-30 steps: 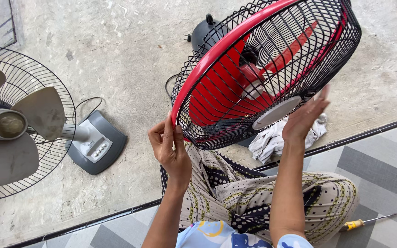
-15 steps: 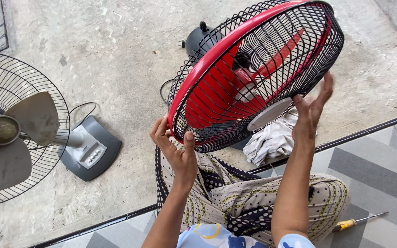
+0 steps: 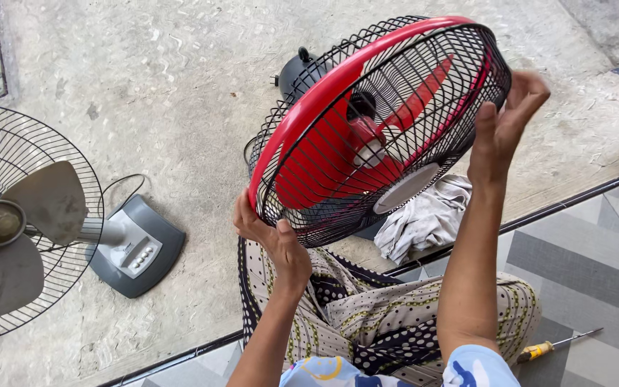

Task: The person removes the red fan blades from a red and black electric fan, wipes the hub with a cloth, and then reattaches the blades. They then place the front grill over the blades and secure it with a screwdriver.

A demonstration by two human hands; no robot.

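Note:
A red-bladed fan with a black wire cage and red rim (image 3: pixel 338 79) is tilted in front of me, its round white centre cap (image 3: pixel 406 188) facing my lap. My left hand (image 3: pixel 270 236) grips the lower left edge of the cage, thumb over the wires. My right hand (image 3: pixel 503 125) presses flat against the cage's right side, fingers spread upward. The fan's dark base (image 3: pixel 295 72) shows behind the cage.
A grey fan (image 3: pixel 8 222) with no front guard lies at left on the concrete floor, its grey base (image 3: pixel 134 247) with buttons beside it. A white rag (image 3: pixel 424 218) lies under the red fan. A yellow-handled screwdriver (image 3: pixel 557 345) rests on the patterned tiles at right.
My right hand slid up from near the centre cap to the cage's right rim. My left hand shifted lower along the rim. The fan turned slightly.

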